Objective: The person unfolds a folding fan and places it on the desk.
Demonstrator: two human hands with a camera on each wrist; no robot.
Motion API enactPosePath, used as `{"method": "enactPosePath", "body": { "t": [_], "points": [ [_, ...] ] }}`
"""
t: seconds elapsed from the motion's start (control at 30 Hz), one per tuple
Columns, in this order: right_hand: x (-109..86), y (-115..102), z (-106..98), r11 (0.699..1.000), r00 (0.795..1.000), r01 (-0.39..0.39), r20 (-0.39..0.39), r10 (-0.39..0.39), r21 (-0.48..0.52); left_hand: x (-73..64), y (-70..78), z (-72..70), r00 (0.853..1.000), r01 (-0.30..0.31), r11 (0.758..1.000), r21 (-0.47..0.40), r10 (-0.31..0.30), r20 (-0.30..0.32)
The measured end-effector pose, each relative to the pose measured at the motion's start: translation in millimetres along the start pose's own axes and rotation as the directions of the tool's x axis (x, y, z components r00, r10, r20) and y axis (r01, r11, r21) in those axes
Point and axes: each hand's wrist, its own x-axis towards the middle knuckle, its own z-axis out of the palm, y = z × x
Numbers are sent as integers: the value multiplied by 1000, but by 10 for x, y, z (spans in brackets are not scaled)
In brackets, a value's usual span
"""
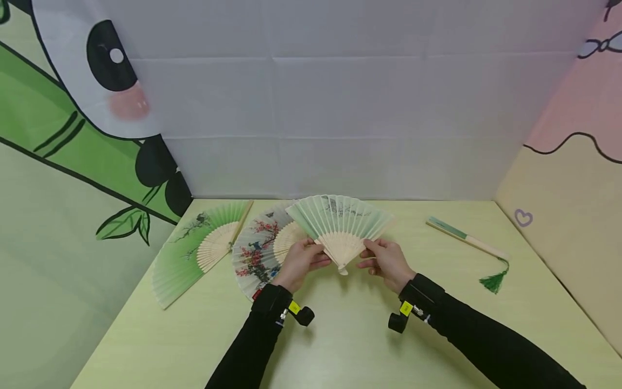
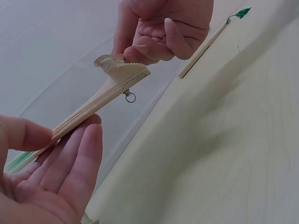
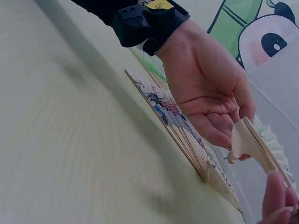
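Observation:
A spread folding fan (image 1: 342,219), pale green and white with wooden ribs, is held up above the table. My left hand (image 1: 298,265) pinches its left outer rib between thumb and fingers. On the opposite side, my right hand (image 1: 389,262) pinches the right outer rib with thumb and forefinger, the other fingers loosely bent. Between the hands, the ribs meet at the pivot, where a small metal ring (image 2: 130,96) hangs in the left wrist view. Behind the left hand lies an open white fan (image 1: 252,259) with red blossoms, partly covered by the held fan.
An open green fan (image 1: 175,270) lies at the left of the table (image 1: 340,351). To the right rests a folded fan (image 1: 466,237) with a green tassel (image 1: 494,282). A pale printed cloth (image 1: 340,108) stands behind the table's back edge.

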Motion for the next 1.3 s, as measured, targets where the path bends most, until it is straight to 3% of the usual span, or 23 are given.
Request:
{"method": "enactPosePath", "body": {
  "t": [0.17, 0.33, 0.5, 0.67, 0.87, 1.03, 1.17, 1.3],
  "points": [
    [-13, -11, -25, 995, 1000, 15, 11, -16, 96, -23, 53, -24, 1000, -5, 999, -52, 5, -3],
    [-14, -37, -76, 987, 999, 53, -5, -53, 153, -23, 88, -51, 999, -2, 994, -111, 6, 31],
    [-3, -78, -137, 982, 996, 86, -12, -86, 165, -39, 100, -107, 999, 24, 987, -161, -18, 34],
    [34, -117, -217, 979, 992, 125, -30, -122, 163, -77, 126, -203, 1000, 2, 985, -175, -1, 4],
    [99, -151, -355, 971, 987, 159, -56, -151, 178, -100, 161, -340, 998, -35, 986, -165, 27, -50],
    [191, -163, -490, 966, 981, 190, -81, -178, 177, -120, 146, -341, 995, -30, 991, -129, 18, -97],
    [271, -165, -568, 962, 973, 204, -141, -180, 182, -150, 124, -329, 997, -16, 998, -62, 11, -72],
    [344, -157, -587, 959, 977, 181, -147, -151, 217, -234, 102, -359, 997, 10, 1000, 2, -10, -72]
  ]
}}
